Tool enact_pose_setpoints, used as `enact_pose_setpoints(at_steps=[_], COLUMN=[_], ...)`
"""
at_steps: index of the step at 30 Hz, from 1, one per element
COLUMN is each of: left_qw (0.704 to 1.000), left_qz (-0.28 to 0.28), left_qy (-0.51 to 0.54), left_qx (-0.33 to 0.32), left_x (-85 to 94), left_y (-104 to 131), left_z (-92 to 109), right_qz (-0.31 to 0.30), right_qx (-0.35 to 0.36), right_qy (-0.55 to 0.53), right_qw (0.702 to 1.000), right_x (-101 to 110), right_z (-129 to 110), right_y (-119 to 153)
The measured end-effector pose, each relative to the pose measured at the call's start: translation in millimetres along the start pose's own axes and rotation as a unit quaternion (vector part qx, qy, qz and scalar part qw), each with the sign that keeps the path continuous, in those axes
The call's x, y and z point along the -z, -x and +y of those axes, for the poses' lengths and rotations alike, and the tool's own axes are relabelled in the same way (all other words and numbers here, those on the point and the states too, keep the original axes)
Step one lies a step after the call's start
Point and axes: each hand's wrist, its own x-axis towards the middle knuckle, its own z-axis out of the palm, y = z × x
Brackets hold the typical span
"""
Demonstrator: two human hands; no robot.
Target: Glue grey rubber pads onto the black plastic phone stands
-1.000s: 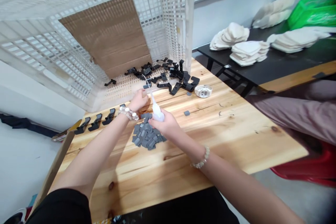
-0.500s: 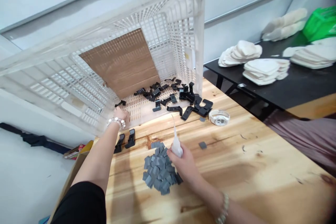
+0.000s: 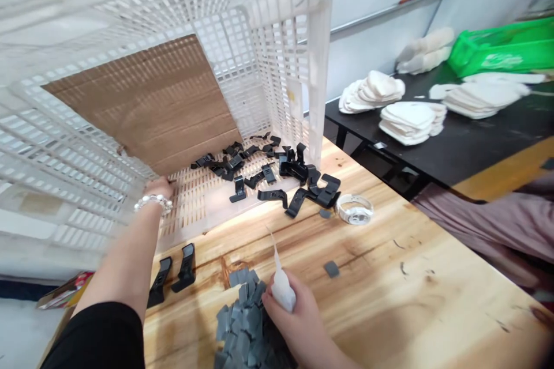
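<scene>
Over the past second the left hand has moved from beside the tip of the white bottle to the left inside of the plastic crate. The bottle is in the right hand, whose fingers are wrapped round it, its thin spout pointing up and toward the crate; no label can be read on it. The left hand's fingertips are at a small dark piece, but I cannot tell whether they grasp it. Just beside the right hand lies a heap of gray squares, with a single square apart to its right. Black clips lie scattered in the crate and over its front edge, and two more clips rest near the left forearm on the wooden surface. A sheet of cardboard, without legible print, leans inside the crate. The watch sits near the clips at right, its dial too small to read. Farther off, a green basket carries pale lettering, too blurred to read, behind white stacks.
</scene>
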Motion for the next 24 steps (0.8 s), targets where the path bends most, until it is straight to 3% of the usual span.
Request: enact_pose_setpoints(at_steps=[3, 7, 12, 19, 24], left_qw=[1.0, 0.995, 0.982, 0.976, 0.982], left_qz=[0.009, -0.001, -0.019, -0.063, -0.05], left_qy=[0.02, 0.095, 0.171, 0.158, 0.108], left_qx=[0.011, -0.032, -0.078, -0.133, -0.144], left_x=[-8.6, -23.8, -44.9, -56.6, -54.3], left_y=[-18.2, -41.1, -49.5, -39.8, -27.4], left_z=[23.7, 65.6, 102.3, 102.9, 102.5], right_qz=[-0.003, -0.006, -0.011, 0.0, 0.0], right_qx=[-0.001, -0.005, -0.009, -0.007, -0.001], right_qy=[0.014, 0.009, 0.002, -0.009, -0.004], right_qw=[1.0, 1.0, 1.0, 1.0, 1.0], right_x=[-0.1, 0.3, 1.0, -0.2, -0.7], right_z=[3.9, 7.0, 4.0, 1.8, 3.6], right_y=[0.2, 0.5, -1.0, -2.0, -1.5])
